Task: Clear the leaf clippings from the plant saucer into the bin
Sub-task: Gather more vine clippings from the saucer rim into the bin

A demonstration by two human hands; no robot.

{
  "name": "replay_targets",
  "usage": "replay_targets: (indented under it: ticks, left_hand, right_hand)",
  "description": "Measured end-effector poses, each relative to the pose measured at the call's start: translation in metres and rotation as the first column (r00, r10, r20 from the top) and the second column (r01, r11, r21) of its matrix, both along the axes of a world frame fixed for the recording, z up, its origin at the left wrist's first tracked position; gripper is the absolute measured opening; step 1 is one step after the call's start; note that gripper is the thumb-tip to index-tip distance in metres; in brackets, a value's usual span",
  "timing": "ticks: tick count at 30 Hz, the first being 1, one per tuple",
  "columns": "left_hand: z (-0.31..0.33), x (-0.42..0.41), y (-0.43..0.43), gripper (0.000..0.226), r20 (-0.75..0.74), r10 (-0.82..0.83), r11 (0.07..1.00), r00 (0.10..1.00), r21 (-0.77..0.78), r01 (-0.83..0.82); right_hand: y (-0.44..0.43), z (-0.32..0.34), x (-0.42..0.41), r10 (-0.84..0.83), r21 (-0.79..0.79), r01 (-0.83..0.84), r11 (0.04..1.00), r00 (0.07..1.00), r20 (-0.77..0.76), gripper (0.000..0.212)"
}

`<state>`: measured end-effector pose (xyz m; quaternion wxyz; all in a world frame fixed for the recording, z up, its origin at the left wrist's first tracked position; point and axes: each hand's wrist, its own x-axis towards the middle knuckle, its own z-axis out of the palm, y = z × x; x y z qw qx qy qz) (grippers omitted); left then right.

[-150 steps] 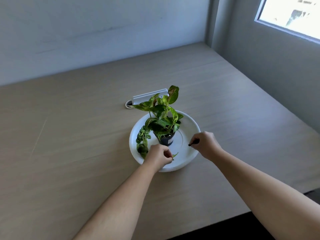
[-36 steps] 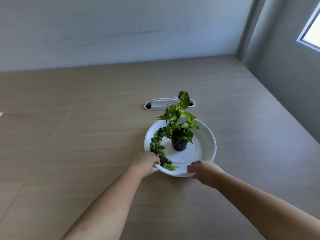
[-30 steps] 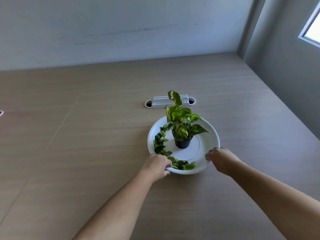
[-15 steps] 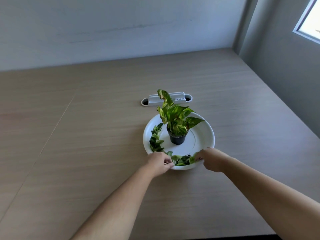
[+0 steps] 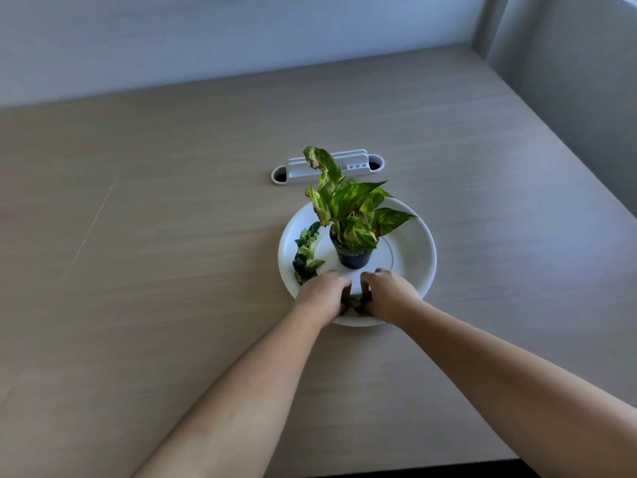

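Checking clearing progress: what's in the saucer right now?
Potted plant mid-saucer, clippings along its left side, more bunched between left hand and right hand. Anything beneath the hands is hidden.

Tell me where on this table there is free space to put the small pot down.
Free: table left of the saucer, and right of it toward the wall. Crowded: the saucer's near rim, where left hand and right hand gather clippings, and behind the pot, by the cable grommet.
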<state>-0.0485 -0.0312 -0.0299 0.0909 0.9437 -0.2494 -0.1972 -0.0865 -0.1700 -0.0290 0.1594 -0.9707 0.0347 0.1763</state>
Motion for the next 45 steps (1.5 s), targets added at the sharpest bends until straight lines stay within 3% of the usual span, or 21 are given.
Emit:
replay_targets:
  ticks: [6, 14, 24, 30, 34, 40, 45]
  left_hand:
    - [-0.002, 0.002, 0.008, 0.013, -0.092, 0.104, 0.983, 0.990, -0.145, -0.116]
    - [0.022, 0.007, 0.018, 0.011, -0.082, 0.230, 0.927, 0.970, -0.285, -0.244]
    - [0.045, -0.026, -0.040, 0.018, -0.070, 0.056, 0.932, 0.996, -0.355, -0.077]
    - [0.076, -0.074, -0.160, 0.013, -0.026, -0.165, 0.895, 0.986, -0.423, 0.139]
    - [0.089, -0.142, -0.267, 0.009, 0.014, -0.359, 0.827, 0.933, -0.460, 0.325]
    - [0.084, -0.291, -0.422, 0.011, 0.012, -0.695, 0.636, 0.718, -0.454, 0.623]
    - [0.055, -0.393, -0.490, 0.010, -0.042, -0.847, 0.504, 0.530, -0.379, 0.776]
  right_hand:
    - [-0.013, 0.006, 0.003, -0.055, 0.102, 0.055, 0.993, 0.998, -0.003, 0.025]
    - [-0.022, 0.035, 0.007, -0.212, 0.260, 0.184, 0.948, 0.974, 0.081, 0.021]
    - [-0.072, 0.060, -0.032, -0.495, 0.388, 0.422, 0.819, 0.862, 0.107, 0.019]
    - [-0.175, 0.080, -0.119, -0.681, 0.365, 0.604, 0.708, 0.720, 0.130, 0.015]
    - [-0.259, 0.094, -0.219, -0.816, 0.365, 0.738, 0.568, 0.562, 0.135, 0.013]
    - [-0.359, 0.092, -0.408, -0.953, 0.338, 0.891, 0.303, 0.276, 0.128, 0.014]
    - [-0.381, 0.054, -0.519, -0.997, 0.313, 0.948, 0.059, 0.041, 0.064, 0.014]
